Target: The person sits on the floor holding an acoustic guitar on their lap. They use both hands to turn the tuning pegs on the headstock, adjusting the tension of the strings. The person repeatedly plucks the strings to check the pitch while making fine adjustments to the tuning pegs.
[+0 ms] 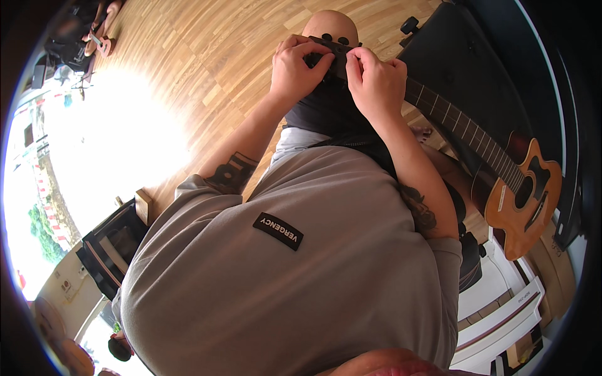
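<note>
A small dark object (339,62) with rounded black knobs along its far edge rests over my lap, near my bare knee (330,25). My left hand (296,70) is closed round its left side, thumb and fingers curled in. On its right side my right hand (379,81) is closed too, fingertips pinching its edge. The object's exact kind is hard to make out, since my fingers cover parts of it. Just right of my right hand runs the neck of an acoustic guitar (544,182), whose tan body lies farther right.
A large black padded case or panel (467,69) stands at the right, beyond the guitar neck. White furniture (527,307) is at lower right. A black bag-like item (113,247) sits at left. Far left, a person holds a small guitar (105,46) on the wooden floor (207,37).
</note>
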A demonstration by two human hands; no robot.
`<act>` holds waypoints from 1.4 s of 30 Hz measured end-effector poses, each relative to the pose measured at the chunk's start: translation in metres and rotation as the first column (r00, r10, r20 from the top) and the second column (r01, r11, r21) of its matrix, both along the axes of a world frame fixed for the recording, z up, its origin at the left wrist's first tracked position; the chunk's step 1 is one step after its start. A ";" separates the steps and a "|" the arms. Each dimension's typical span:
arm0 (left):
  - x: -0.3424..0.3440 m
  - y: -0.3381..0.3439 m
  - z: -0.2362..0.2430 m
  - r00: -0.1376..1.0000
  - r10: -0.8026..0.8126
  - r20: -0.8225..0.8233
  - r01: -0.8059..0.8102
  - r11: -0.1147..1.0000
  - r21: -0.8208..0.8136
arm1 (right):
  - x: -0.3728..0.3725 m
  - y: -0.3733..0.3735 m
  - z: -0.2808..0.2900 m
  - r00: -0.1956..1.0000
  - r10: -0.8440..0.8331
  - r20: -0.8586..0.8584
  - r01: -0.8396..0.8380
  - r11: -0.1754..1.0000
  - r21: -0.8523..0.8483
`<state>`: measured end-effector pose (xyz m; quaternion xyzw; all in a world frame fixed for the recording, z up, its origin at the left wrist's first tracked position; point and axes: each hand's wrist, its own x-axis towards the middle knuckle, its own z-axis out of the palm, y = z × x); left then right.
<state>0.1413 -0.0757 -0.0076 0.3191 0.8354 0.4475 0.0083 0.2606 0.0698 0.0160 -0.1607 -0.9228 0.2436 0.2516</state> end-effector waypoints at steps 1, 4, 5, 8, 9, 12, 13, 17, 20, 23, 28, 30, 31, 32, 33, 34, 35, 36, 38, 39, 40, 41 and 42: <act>0.000 0.000 0.001 1.000 0.001 0.000 -0.001 1.000 -0.004 | 0.000 0.000 0.000 1.000 0.000 -0.003 0.000 1.000 0.000; 0.000 0.001 0.001 1.000 -0.002 -0.001 0.002 1.000 -0.010 | 0.001 0.001 -0.002 1.000 0.000 -0.013 0.000 1.000 0.008; 0.000 0.002 0.001 1.000 -0.004 -0.003 0.004 1.000 -0.008 | 0.001 0.001 -0.002 1.000 -0.001 -0.005 0.001 1.000 0.010; 0.000 0.002 0.001 1.000 -0.009 -0.008 0.009 1.000 0.015 | 0.001 0.001 0.000 1.000 -0.002 0.006 0.002 1.000 0.014; 0.000 0.003 0.001 1.000 -0.010 -0.009 0.010 1.000 0.026 | 0.001 0.001 0.000 1.000 -0.001 0.002 0.001 1.000 0.013; 0.003 0.004 0.008 1.000 0.002 -0.006 -0.002 0.999 0.047 | 0.001 0.001 0.000 1.000 -0.002 0.001 0.002 1.000 0.019; 0.003 0.004 0.008 1.000 0.003 -0.007 -0.003 0.999 0.046 | 0.000 0.001 0.000 1.000 -0.003 0.002 0.003 1.000 0.022; -0.002 0.005 0.008 0.999 -0.012 -0.031 0.014 0.998 0.063 | 0.001 0.001 -0.001 1.000 0.005 -0.002 -0.005 1.000 0.029; -0.003 0.007 0.015 0.999 -0.034 0.009 0.033 0.997 0.064 | 0.002 0.002 0.000 0.999 0.025 -0.034 -0.025 1.000 0.014; -0.006 0.008 0.022 0.993 -0.069 0.093 0.063 0.996 0.063 | 0.004 0.003 0.003 0.997 0.046 -0.067 -0.047 0.999 -0.013; -0.012 0.002 0.021 0.965 -0.204 0.165 0.188 0.977 0.105 | 0.004 0.003 0.001 0.995 0.039 -0.093 -0.041 0.999 -0.026; -0.009 0.000 0.029 0.954 -0.246 0.172 0.236 0.969 0.074 | 0.004 0.003 0.002 0.994 0.034 -0.103 -0.037 0.999 -0.032; -0.008 -0.001 0.030 0.950 -0.254 0.181 0.241 0.966 0.090 | 0.004 0.003 0.002 0.994 0.033 -0.108 -0.037 0.999 -0.035; -0.008 -0.001 0.031 0.946 -0.262 0.189 0.246 0.964 0.106 | 0.006 0.003 0.003 0.993 0.043 -0.112 -0.045 0.999 -0.012; -0.007 -0.001 0.033 0.942 -0.271 0.197 0.251 0.960 0.122 | 0.008 0.003 0.005 0.992 0.053 -0.115 -0.052 0.999 0.010; -0.004 0.000 0.037 0.953 -0.258 0.157 0.243 0.964 0.108 | 0.009 0.004 0.007 0.991 0.062 -0.117 -0.058 0.998 0.035; -0.001 0.000 0.042 0.963 -0.245 0.116 0.235 0.968 0.094 | 0.010 0.005 0.011 0.979 0.090 -0.182 -0.070 0.991 0.115; 0.001 0.002 0.048 0.970 -0.232 0.075 0.226 0.971 0.080 | 0.010 0.007 0.015 0.962 0.122 -0.242 -0.076 0.978 0.194; 0.006 0.006 0.058 0.970 -0.244 -0.011 0.244 0.967 0.075 | 0.012 0.010 0.017 0.935 0.200 -0.294 -0.131 0.962 0.238; 0.008 0.008 0.062 0.967 -0.249 -0.054 0.253 0.965 0.072 | 0.013 0.009 0.016 0.936 0.184 -0.301 -0.141 0.977 0.158; 0.009 0.010 0.065 0.972 -0.234 -0.027 0.236 0.967 0.099 | 0.013 0.006 0.015 0.936 0.166 -0.311 -0.149 0.986 0.076; 0.010 0.012 0.067 0.976 -0.219 0.001 0.217 0.968 0.127 | 0.013 0.005 0.015 0.936 0.147 -0.319 -0.158 0.987 -0.007; 0.012 0.014 0.070 0.979 -0.204 0.029 0.197 0.968 0.153 | 0.016 0.005 0.017 0.951 0.128 -0.280 -0.142 0.989 -0.032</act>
